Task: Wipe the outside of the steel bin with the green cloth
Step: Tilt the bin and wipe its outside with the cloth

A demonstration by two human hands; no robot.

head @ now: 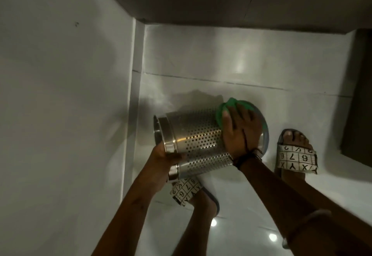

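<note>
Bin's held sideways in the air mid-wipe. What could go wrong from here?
1. The left hand grips the steel bin only at its smooth banded end; pressure from the right hand could twist it loose, likely onto the sandalled feet below.
2. The green cloth is bunched under the fingers, so it may skip or snag on the perforations.

Perforated steel bin (201, 145) held on its side above white tiled floor (231, 78). Left hand (163, 155) grips the banded rim end; right hand (239, 132) presses green cloth (227, 106) against the other end. Patterned slide sandals (296, 159) on both feet below.
</note>
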